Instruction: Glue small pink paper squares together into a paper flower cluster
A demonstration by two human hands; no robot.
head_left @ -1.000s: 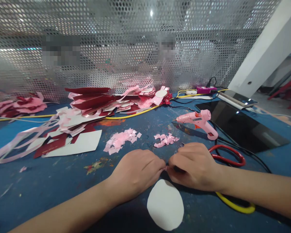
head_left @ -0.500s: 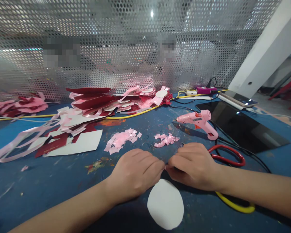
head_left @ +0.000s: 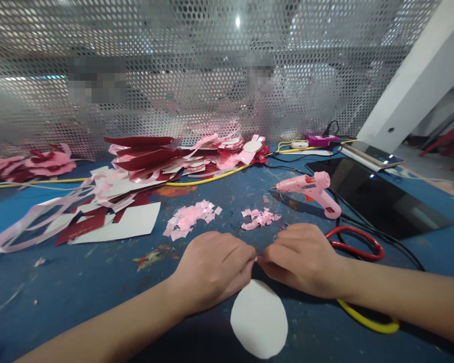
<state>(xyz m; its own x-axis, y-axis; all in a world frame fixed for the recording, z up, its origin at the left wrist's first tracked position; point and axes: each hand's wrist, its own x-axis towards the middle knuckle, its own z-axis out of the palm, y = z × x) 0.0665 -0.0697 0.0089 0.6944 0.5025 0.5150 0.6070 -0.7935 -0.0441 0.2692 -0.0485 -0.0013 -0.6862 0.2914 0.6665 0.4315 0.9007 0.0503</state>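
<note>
a shiny wall full of holes [head_left: 196,91] stands behind the blue tabletop [head_left: 98,287]. on the left, near the wall, is a messy heap of red, pink and white paper [head_left: 146,159], with a yellow cord [head_left: 212,180] by its front. a pink glue gun [head_left: 302,185] lies past the right hand [head_left: 300,259], and a flat black sheet [head_left: 382,196] is beside it. a red loop [head_left: 381,250] pokes out past the right arm [head_left: 401,287] and a yellow loop [head_left: 373,327] on the near side; the arm hides what is between them. just past the hands sit two small piles, pink squares [head_left: 191,218] on the left and smaller pink scraps [head_left: 262,218] on the right.

the round white paper [head_left: 259,320] lies flat on the tabletop, right below the hands. the left hand [head_left: 215,272] and the right hand both have curled fingers, and their tips almost meet by the paper's far edge. they block the view, so i cannot tell if they pinch anything.
</note>
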